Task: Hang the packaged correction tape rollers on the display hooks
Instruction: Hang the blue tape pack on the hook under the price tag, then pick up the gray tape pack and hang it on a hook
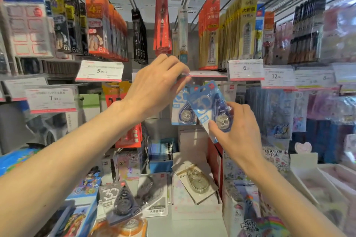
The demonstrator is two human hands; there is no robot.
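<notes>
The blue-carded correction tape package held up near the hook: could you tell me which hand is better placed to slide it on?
Right. The right hand already grips the blue-carded correction tape package just below the hook, while the left hand is busy lifting the pink-edged price tag.

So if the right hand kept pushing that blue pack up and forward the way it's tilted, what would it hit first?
Probably the blue correction tape pack already hanging on the hook; the right hand tilts its held pack toward it. Depth between them is unclear.

Two blue correction tape packs (209,109) (183,109) up at the hook, three more packs (120,201) (154,195) (196,181) below, two hands (159,84) (238,130).
</notes>
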